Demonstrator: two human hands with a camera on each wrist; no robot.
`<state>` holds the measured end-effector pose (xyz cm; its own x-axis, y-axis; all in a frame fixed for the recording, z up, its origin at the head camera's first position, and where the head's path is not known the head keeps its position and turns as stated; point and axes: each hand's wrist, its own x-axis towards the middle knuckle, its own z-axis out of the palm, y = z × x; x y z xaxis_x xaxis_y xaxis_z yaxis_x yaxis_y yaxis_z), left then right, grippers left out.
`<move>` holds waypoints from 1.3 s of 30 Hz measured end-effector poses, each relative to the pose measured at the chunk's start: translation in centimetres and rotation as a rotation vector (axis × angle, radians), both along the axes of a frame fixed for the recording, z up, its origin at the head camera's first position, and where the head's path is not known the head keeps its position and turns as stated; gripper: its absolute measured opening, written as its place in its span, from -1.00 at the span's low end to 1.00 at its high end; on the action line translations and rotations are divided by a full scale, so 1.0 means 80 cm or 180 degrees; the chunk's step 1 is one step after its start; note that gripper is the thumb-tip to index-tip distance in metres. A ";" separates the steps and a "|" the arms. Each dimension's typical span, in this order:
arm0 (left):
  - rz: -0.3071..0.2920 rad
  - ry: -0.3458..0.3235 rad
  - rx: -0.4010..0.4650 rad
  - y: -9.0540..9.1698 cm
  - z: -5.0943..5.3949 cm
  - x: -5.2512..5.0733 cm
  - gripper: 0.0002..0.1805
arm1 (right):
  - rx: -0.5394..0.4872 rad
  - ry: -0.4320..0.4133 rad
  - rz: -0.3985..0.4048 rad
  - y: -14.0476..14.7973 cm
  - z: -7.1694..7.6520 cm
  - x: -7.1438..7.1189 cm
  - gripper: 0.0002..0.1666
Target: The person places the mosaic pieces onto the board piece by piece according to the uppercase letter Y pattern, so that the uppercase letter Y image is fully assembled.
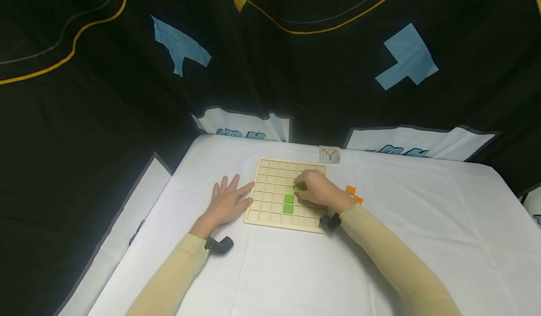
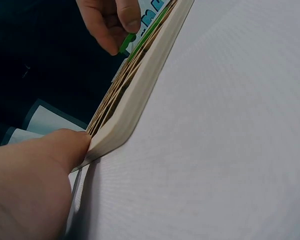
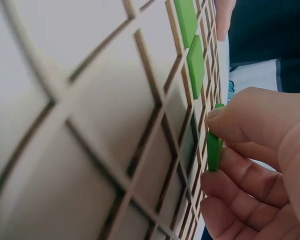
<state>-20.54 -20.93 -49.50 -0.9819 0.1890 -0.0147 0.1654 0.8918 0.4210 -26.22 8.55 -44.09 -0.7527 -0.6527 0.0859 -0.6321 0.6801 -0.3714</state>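
A pale wooden grid board [image 1: 266,208] lies on the table, and two green square tiles [image 1: 289,204] sit in neighbouring cells near its middle. My right hand [image 1: 318,188] pinches a third green tile [image 3: 214,150] between thumb and fingers, tilted on edge just over the cells in the right wrist view. At the board's left edge, my left hand [image 1: 227,202] lies with fingers spread; its thumb [image 2: 70,145] touches the board's rim in the left wrist view.
Orange tiles [image 1: 351,190] lie right of the board, partly behind the right forearm. A small card with a printed grid [image 1: 329,154] lies beyond the board's far edge. White cloth [image 1: 422,222] covers the table, and a black curtain [image 1: 304,81] hangs behind it.
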 end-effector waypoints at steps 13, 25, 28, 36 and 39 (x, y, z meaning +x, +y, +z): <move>-0.0029 0.0003 -0.0008 -0.001 -0.001 0.001 -0.38 | -0.0010 0.0054 0.0175 -0.018 -0.011 -0.012 -0.91; -0.0017 -0.0021 -0.0050 0.000 0.002 0.001 -0.37 | 0.0055 -0.0036 0.0199 -0.029 -0.008 -0.015 -0.76; -0.0023 -0.0012 -0.0060 0.000 0.004 0.001 -0.37 | 0.0079 -0.0035 0.0163 -0.030 -0.009 -0.015 -0.82; -0.0017 -0.0053 -0.0044 0.001 0.005 0.002 -0.37 | 0.0060 0.0011 0.0186 -0.030 -0.010 -0.016 -0.86; -0.0018 -0.0028 -0.0041 0.001 0.006 0.002 -0.37 | 0.0053 -0.0014 0.0180 -0.031 -0.009 -0.016 -0.79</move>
<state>-20.38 -20.87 -49.04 -0.9806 0.1943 -0.0257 0.1668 0.8963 0.4109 -27.52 6.03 -44.82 -0.7149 -0.6956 0.0715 -0.6681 0.6493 -0.3633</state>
